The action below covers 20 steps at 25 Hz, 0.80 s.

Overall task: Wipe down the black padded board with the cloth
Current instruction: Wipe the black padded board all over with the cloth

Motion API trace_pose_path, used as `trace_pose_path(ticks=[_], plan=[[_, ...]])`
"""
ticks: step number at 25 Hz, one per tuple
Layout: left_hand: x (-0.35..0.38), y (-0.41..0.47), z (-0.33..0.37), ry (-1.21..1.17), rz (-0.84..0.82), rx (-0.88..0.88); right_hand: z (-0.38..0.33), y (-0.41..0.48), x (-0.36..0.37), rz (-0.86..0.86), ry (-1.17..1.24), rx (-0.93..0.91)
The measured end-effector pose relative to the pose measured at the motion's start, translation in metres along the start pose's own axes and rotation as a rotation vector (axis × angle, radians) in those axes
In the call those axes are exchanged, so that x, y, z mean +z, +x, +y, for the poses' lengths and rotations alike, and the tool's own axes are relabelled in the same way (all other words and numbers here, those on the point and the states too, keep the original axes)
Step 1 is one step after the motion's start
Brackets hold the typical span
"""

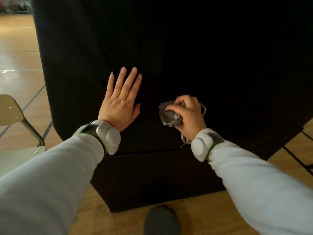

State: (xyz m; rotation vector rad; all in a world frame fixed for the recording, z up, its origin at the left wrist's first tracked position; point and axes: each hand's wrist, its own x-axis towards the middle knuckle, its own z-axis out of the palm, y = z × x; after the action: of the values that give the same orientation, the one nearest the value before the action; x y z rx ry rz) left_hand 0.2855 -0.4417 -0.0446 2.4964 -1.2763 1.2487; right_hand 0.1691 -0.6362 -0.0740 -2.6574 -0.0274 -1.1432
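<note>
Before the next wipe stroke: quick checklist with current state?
1. Cloth bunched in right hand: ok.
2. Cloth touching the black padded board: cannot tell, board too dark.
3. Left hand flat on board, fingers spread, bracing: ok.
4. Left hand apart from cloth: ok.
5. Chair beside the board's left edge, not touching the arms: ok.
6. Dirt left on the board: cannot tell.

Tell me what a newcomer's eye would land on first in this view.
The big black padded board fills most of the view, dark against the pale wooden floor. At its centre the left hand lies flat with fingers spread, while just to its right the right hand clutches a crumpled grey cloth against the surface. A beige chair sits at the left edge.
</note>
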Motion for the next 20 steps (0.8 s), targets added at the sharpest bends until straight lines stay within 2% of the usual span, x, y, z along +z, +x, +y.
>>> trace_pose_path(ticks=[2,5,6,8,12,15,18,20], plan=[[0.001,0.0,-0.001,0.006,0.0,0.002,-0.002,0.011,-0.017,0.121,0.027,0.03],[0.003,0.0,-0.001,0.018,0.016,0.0,-0.006,0.056,-0.036,0.42,0.012,0.096],[0.003,0.0,-0.001,0.018,0.02,0.002,-0.007,0.066,-0.035,0.452,-0.01,0.094],[0.004,0.001,-0.002,0.005,0.027,0.0,-0.005,0.062,-0.018,0.407,-0.088,0.067],[0.005,0.0,0.003,-0.025,0.051,-0.018,0.003,0.015,0.017,0.201,-0.132,-0.034],[0.007,-0.006,0.011,-0.046,0.025,-0.045,0.004,0.01,0.018,0.143,-0.123,-0.017],[0.004,-0.01,0.013,-0.057,-0.009,-0.06,0.012,-0.007,0.016,-0.074,-0.162,-0.133],[0.004,-0.015,0.012,-0.057,-0.028,-0.061,0.014,-0.016,0.007,-0.12,-0.147,-0.154]])
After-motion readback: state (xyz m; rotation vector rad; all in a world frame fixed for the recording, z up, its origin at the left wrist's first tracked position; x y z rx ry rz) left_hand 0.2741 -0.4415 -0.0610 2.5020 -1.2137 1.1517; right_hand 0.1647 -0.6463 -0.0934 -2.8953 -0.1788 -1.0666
